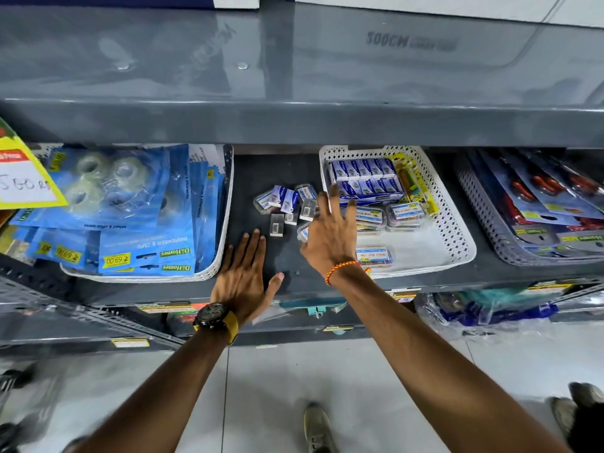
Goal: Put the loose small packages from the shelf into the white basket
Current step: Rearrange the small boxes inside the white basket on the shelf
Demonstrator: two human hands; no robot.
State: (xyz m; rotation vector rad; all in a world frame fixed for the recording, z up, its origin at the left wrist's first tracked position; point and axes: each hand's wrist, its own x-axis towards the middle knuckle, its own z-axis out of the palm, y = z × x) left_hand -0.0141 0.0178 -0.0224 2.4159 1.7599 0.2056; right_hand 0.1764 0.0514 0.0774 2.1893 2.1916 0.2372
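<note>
Reaching over the dark grey shelf (261, 171), I'm at the pick-up step: my right hand (330, 237) hangs with fingers spread wide and holds nothing I can see, though a clear plastic case (303, 231) sits just under my palm and I cannot tell whether I touch it. My left hand (243, 279) lies flat and open at about seven o'clock from the pile, also empty.

The loose small packages (289, 204) sit in a little heap on the bare shelf between two baskets, at about ten o'clock from my right hand. Some are small white-and-blue cartons, a few showing barcodes, and some are clear cases with blue labels. They lie tumbled at different angles, some overlapping, one barcode carton (276, 225) standing slightly apart at six o'clock of the heap.

The white basket (457, 243) is at three o'clock of the heap, already holding rows of the same blue cartons at its far end and labelled clear cases nearer me, with bare floor at its front right.

Next, I judge, I should close my fingers on one or two pieces, lift over the perforated rim, and drop them in that bare patch.
</note>
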